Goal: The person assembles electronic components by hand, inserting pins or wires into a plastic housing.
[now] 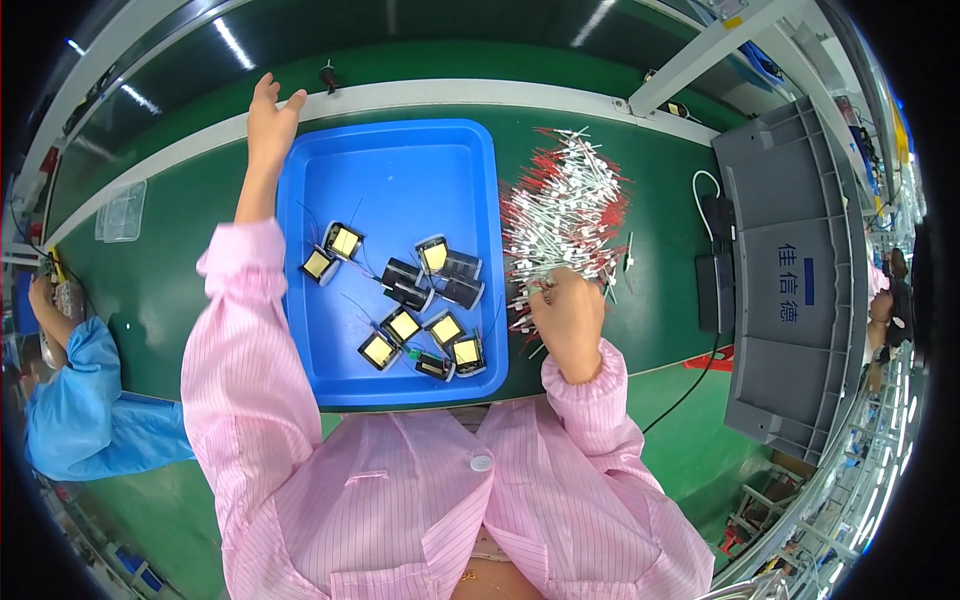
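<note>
My left hand (272, 125) reaches out past the far left corner of a blue plastic tray (390, 160), its fingers apart and holding nothing. Several small black modules with yellow pads (402, 326) and thin dark leads lie in the tray, some turned with their black sides up. Right of the tray, a heap of short red and white wires with white connectors (570, 205) is spread on the green table. At the near edge of this heap, my right hand (570, 320) has its fingers curled together in a pinch; what lies between them is hidden.
A grey plastic crate (785, 280) stands on its side at the right, beside a black power adapter (714, 290) with cables. A clear plastic box (121, 212) sits at the left of the green table (190, 200). A co-worker's blue sleeve (85, 400) shows at the far left.
</note>
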The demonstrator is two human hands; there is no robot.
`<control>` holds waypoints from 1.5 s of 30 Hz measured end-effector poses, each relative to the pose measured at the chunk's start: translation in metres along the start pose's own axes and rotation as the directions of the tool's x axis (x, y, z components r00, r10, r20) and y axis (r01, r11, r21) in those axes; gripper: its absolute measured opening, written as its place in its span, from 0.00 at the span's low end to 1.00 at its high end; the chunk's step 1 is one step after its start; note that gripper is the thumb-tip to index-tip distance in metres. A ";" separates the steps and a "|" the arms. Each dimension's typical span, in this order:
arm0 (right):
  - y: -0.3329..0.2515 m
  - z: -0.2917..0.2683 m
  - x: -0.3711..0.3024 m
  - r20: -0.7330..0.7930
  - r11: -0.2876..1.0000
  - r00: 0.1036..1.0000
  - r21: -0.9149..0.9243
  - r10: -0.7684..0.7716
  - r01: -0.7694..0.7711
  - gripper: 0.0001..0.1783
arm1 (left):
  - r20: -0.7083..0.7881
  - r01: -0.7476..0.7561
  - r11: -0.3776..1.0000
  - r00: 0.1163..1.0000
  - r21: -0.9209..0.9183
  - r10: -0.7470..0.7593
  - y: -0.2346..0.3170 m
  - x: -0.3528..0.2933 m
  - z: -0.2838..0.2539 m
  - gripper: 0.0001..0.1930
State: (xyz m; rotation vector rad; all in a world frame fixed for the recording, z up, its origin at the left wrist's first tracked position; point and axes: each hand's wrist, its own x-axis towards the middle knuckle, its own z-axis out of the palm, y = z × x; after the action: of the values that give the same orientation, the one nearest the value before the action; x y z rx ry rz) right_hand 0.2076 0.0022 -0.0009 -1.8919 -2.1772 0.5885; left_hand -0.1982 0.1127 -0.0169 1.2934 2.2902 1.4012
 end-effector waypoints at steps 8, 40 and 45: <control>-0.069 -0.044 -0.035 -0.232 0.773 0.846 0.343 -0.480 0.533 0.09 | 0.664 -0.121 0.910 0.647 -0.396 0.375 0.132 -0.180 -0.099 0.18; -0.081 -0.030 -0.058 0.157 0.130 0.810 0.986 -0.565 -0.100 0.07 | 0.206 -0.114 0.677 0.904 -0.727 0.374 0.122 -0.277 -0.100 0.07; -0.084 -0.031 -0.059 0.018 0.349 0.847 0.916 -0.531 0.199 0.07 | 0.260 -0.016 0.724 0.927 -0.689 0.268 0.127 -0.279 -0.102 0.05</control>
State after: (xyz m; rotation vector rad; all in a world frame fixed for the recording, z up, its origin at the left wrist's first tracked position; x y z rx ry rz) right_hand 0.1539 -0.0593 0.0687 -0.6903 -1.6883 1.6230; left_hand -0.0071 -0.1357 0.0606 1.3261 1.2591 1.6676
